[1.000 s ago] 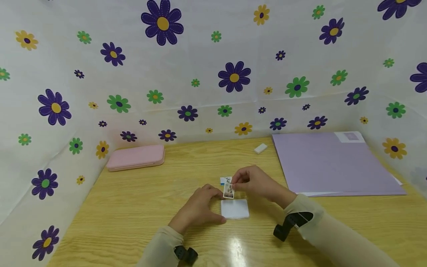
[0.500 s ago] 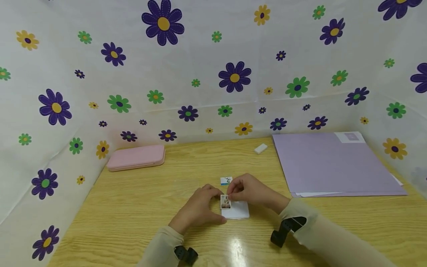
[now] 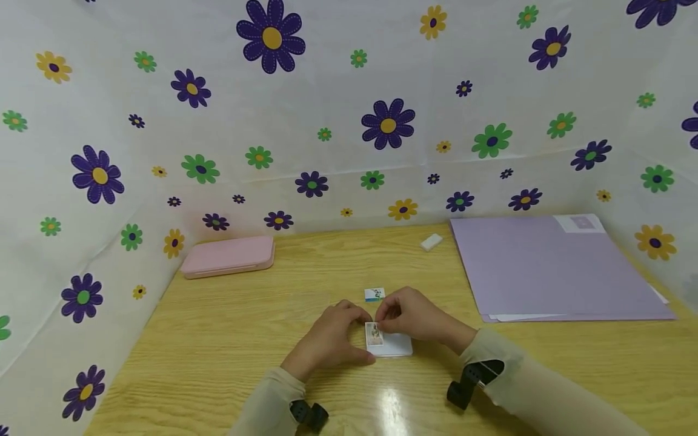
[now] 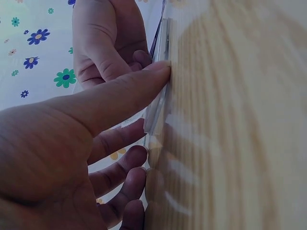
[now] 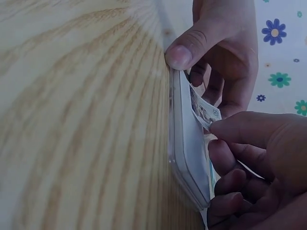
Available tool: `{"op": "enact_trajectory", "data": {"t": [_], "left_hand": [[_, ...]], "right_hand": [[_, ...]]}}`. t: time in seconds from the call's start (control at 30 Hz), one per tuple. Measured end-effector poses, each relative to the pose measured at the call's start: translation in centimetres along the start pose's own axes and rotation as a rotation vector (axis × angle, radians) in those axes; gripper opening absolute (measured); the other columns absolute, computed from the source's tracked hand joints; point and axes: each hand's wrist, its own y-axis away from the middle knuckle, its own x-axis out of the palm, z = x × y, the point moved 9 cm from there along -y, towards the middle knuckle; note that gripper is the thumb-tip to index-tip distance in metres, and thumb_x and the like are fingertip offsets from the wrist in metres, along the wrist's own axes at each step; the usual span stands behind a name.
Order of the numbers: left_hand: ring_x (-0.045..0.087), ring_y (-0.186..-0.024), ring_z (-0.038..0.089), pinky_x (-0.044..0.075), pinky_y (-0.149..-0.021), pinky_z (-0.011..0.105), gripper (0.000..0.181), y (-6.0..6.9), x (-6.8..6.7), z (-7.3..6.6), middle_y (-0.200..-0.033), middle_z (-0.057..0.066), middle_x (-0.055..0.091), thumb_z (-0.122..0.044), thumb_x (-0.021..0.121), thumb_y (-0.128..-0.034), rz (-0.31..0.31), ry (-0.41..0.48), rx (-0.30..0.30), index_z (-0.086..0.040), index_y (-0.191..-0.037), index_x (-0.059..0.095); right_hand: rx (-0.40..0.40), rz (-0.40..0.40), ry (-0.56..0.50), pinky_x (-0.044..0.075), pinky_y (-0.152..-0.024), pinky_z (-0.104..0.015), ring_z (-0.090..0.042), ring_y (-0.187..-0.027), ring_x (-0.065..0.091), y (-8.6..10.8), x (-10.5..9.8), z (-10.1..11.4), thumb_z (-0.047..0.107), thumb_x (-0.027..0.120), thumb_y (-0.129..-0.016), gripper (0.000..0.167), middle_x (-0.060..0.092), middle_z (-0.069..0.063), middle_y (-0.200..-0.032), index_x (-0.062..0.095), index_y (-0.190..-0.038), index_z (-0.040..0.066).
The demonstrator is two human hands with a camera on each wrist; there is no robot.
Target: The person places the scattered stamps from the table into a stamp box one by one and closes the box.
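A small postage stamp point(image 3: 374, 333) with a brown picture lies over the left end of a flat white rectangular pad point(image 3: 397, 346). My right hand point(image 3: 417, 316) pinches the stamp at its upper right edge. In the right wrist view, the stamp point(image 5: 204, 109) tilts up from the white pad point(image 5: 192, 143), one side close to its surface. With thumb and fingers at opposite edges, my left hand point(image 3: 329, 336) holds the pad's left end on the table. Seen from the left wrist, the thumb point(image 4: 129, 91) presses the pad's edge point(image 4: 160, 91).
Just behind the hands lies a small blue and white stamp-like piece point(image 3: 374, 294), near a faint clear sheet point(image 3: 309, 303). Farther back are a pink case point(image 3: 228, 257) and a white eraser-like block point(image 3: 431, 242). A large purple folder point(image 3: 556, 269) covers the right side.
My right hand has brought the stamp from behind the white pad toward me and onto its left end. My left hand has stayed at the pad. The view has shifted slightly.
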Motion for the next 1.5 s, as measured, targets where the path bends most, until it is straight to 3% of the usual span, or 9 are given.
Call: {"op": "enact_trajectory", "data": {"t": [0.33, 1.1, 1.5], "left_hand": [[0.051, -0.112, 0.026, 0.043, -0.096, 0.045, 0.053, 0.02, 0.10, 0.04, -0.119, -0.001, 0.057, -0.038, 0.090, -0.0700, 0.000, -0.007, 0.009, -0.020, -0.114, 0.067], [0.050, -0.113, 0.030, 0.040, -0.098, 0.051, 0.053, 0.13, -0.01, -0.19, -0.121, 0.002, 0.055, -0.036, 0.090, -0.0706, 0.006, 0.021, 0.017, -0.017, -0.114, 0.066], [0.050, -0.112, 0.029, 0.042, -0.096, 0.049, 0.053, 0.14, 0.01, -0.10, -0.119, 0.000, 0.055, -0.036, 0.090, -0.0715, 0.013, 0.036, 0.015, -0.018, -0.115, 0.066]], "right_hand": [[-0.005, -0.022, 0.081, 0.048, -0.059, -0.024, -0.009, -0.066, 0.057, 0.04, 0.30, -0.13, 0.003, 0.074, -0.086, 0.008, 0.064, 0.007, -0.073, 0.073, -0.083, 0.010], [-0.009, -0.026, 0.118, 0.048, -0.061, -0.025, -0.009, -0.067, 0.057, 0.13, 0.46, 0.15, 0.003, 0.074, -0.086, 0.004, 0.063, 0.007, -0.074, 0.072, -0.084, 0.006], [-0.025, -0.005, 0.138, 0.048, -0.060, -0.024, -0.007, -0.066, 0.057, 0.10, 0.53, 0.30, 0.003, 0.074, -0.085, 0.005, 0.063, 0.009, -0.073, 0.072, -0.082, 0.006]]}}
